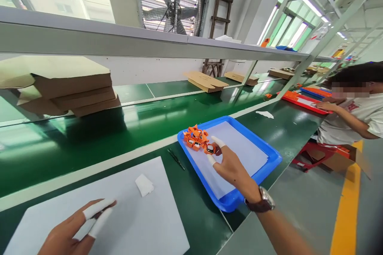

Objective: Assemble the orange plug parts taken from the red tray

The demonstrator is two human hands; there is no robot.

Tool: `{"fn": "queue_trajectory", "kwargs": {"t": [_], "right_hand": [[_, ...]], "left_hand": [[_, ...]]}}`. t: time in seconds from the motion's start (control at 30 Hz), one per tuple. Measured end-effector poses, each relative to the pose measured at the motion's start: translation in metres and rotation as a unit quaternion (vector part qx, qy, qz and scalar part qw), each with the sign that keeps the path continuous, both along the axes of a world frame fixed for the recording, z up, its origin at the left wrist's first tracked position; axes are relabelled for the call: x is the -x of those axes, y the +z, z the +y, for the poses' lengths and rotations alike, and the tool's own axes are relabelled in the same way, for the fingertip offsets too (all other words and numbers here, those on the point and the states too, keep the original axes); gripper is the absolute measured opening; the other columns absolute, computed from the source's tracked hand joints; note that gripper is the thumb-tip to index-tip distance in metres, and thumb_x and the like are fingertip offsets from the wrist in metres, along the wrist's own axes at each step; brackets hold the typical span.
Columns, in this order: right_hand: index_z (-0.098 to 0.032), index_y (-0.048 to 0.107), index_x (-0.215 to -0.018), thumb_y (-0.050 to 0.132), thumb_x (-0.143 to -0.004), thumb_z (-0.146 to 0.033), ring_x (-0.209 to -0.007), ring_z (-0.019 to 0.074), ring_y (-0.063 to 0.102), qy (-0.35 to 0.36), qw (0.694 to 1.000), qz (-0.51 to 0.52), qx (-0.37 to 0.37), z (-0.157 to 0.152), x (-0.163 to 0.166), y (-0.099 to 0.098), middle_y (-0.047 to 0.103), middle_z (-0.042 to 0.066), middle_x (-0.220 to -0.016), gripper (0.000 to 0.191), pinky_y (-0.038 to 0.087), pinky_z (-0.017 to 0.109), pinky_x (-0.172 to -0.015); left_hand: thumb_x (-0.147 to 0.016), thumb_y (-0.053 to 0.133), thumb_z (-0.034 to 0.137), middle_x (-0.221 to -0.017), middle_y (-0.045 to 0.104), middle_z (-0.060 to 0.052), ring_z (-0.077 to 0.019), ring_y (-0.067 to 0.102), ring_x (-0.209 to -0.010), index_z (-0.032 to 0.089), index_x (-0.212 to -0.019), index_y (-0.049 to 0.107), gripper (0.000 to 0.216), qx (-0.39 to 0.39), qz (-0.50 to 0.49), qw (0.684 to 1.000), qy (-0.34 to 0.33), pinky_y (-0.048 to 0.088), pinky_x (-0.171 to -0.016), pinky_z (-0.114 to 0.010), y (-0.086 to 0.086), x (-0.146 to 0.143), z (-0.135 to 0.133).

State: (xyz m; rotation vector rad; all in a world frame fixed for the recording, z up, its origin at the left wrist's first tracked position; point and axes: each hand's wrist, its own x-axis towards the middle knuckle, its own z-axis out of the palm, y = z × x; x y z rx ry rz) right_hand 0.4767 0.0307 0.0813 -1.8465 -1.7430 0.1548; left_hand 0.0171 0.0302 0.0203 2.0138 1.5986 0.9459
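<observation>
My right hand (231,167), with white covers on thumb and index finger, reaches into a blue tray (271,158) lined with white paper. Its fingertips close around a small orange part (210,149) with a dark and silvery inside. Beside it, in the tray's far left corner, sits a cluster of similar orange parts (194,137). My left hand (79,223), also with white finger covers, hovers over a white board (131,215). Its thumb and index finger point forward, slightly apart, with nothing visible between them. A small white paper stack (144,185) lies on the board.
Dark tweezers (176,159) lie between board and tray. Behind runs a green belt (143,121), with cardboard boxes (80,83) at left. A shelf beam (143,44) crosses above. At right, a person (353,107) works at a red tray (302,102).
</observation>
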Motion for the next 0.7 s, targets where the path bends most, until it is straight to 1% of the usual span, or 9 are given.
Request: {"fn": "queue_trajectory", "kwargs": {"t": [0.07, 0.13, 0.17, 0.2, 0.3, 0.37, 0.47, 0.6, 0.7], "right_hand": [[-0.025, 0.035, -0.148, 0.057, -0.092, -0.024, -0.102, 0.0228, 0.064, 0.093, 0.994, 0.052, -0.019, -0.011, 0.042, 0.009, 0.066, 0.006, -0.116, 0.060, 0.053, 0.041, -0.093], [-0.025, 0.035, -0.148, 0.057, -0.091, -0.022, -0.104, 0.0238, 0.064, 0.192, 0.978, 0.075, -0.019, -0.017, 0.087, 0.011, 0.065, 0.007, -0.117, 0.062, 0.053, 0.042, -0.095], [-0.024, 0.035, -0.148, 0.057, -0.090, -0.020, -0.105, 0.0245, 0.063, 0.238, 0.968, 0.076, -0.021, -0.018, 0.108, 0.009, 0.065, 0.008, -0.117, 0.062, 0.053, 0.043, -0.095], [-0.023, 0.034, -0.148, 0.055, -0.090, -0.018, -0.106, 0.0252, 0.062, 0.282, 0.956, 0.072, -0.026, -0.019, 0.128, 0.006, 0.064, 0.009, -0.118, 0.062, 0.054, 0.044, -0.094], [-0.019, 0.029, -0.151, 0.052, -0.091, -0.014, -0.105, 0.0279, 0.061, 0.373, 0.924, 0.043, -0.064, -0.015, 0.174, -0.009, 0.063, 0.013, -0.117, 0.065, 0.055, 0.047, -0.091], [-0.018, 0.022, -0.153, 0.051, -0.092, -0.014, -0.103, 0.0293, 0.061, 0.405, 0.909, 0.024, -0.091, -0.011, 0.195, -0.022, 0.063, 0.014, -0.116, 0.068, 0.055, 0.050, -0.091], [-0.019, 0.015, -0.155, 0.052, -0.093, -0.014, -0.101, 0.0299, 0.061, 0.441, 0.889, 0.016, -0.120, -0.006, 0.215, -0.040, 0.063, 0.015, -0.116, 0.072, 0.056, 0.052, -0.088], [-0.019, 0.013, -0.156, 0.053, -0.095, -0.017, -0.097, 0.0300, 0.062, 0.457, 0.878, 0.022, -0.139, -0.005, 0.230, -0.056, 0.063, 0.015, -0.114, 0.072, 0.058, 0.049, -0.082], [-0.020, 0.017, -0.154, 0.051, -0.096, -0.020, -0.098, 0.0291, 0.062, 0.467, 0.874, 0.034, -0.131, -0.007, 0.234, -0.060, 0.063, 0.015, -0.115, 0.067, 0.058, 0.047, -0.081]], "left_hand": [[-0.076, 0.069, 0.038, -0.115, 0.074, 0.004, -0.0306, 0.072, -0.104, 0.043, -0.109, 0.075, 0.034, 0.081, -0.032, 0.993, -0.082, 0.065, -0.075, -0.035, 0.016, -0.025, -0.010], [-0.085, 0.065, 0.036, -0.122, 0.071, 0.000, -0.0294, 0.069, -0.111, 0.039, -0.126, 0.066, 0.041, 0.156, -0.124, 0.970, -0.137, 0.061, -0.091, -0.040, 0.030, -0.052, -0.022], [-0.089, 0.062, 0.036, -0.130, 0.067, -0.003, -0.0294, 0.067, -0.113, 0.036, -0.134, 0.061, 0.045, 0.179, -0.185, 0.954, -0.156, 0.059, -0.094, -0.043, 0.035, -0.064, -0.027], [-0.092, 0.059, 0.037, -0.136, 0.063, -0.006, -0.0299, 0.066, -0.114, 0.033, -0.138, 0.057, 0.046, 0.199, -0.235, 0.938, -0.159, 0.058, -0.095, -0.046, 0.040, -0.074, -0.031], [-0.096, 0.055, 0.041, -0.135, 0.062, -0.011, -0.0293, 0.066, -0.113, 0.024, -0.137, 0.058, 0.045, 0.228, -0.338, 0.907, -0.104, 0.055, -0.099, -0.048, 0.046, -0.084, -0.039], [-0.096, 0.057, 0.041, -0.131, 0.065, -0.011, -0.0287, 0.065, -0.113, 0.020, -0.131, 0.062, 0.042, 0.226, -0.400, 0.885, -0.073, 0.055, -0.099, -0.047, 0.046, -0.078, -0.044], [-0.093, 0.062, 0.039, -0.129, 0.066, -0.012, -0.0285, 0.064, -0.114, 0.018, -0.124, 0.067, 0.038, 0.224, -0.466, 0.854, -0.054, 0.055, -0.097, -0.045, 0.043, -0.062, -0.051], [-0.088, 0.070, 0.036, -0.126, 0.068, -0.010, -0.0277, 0.063, -0.115, 0.020, -0.121, 0.069, 0.037, 0.227, -0.473, 0.851, -0.030, 0.053, -0.099, -0.043, 0.035, -0.049, -0.055], [-0.087, 0.071, 0.034, -0.118, 0.071, -0.009, -0.0261, 0.065, -0.111, 0.020, -0.118, 0.070, 0.034, 0.237, -0.470, 0.850, -0.028, 0.051, -0.100, -0.042, 0.028, -0.046, -0.052]]}}
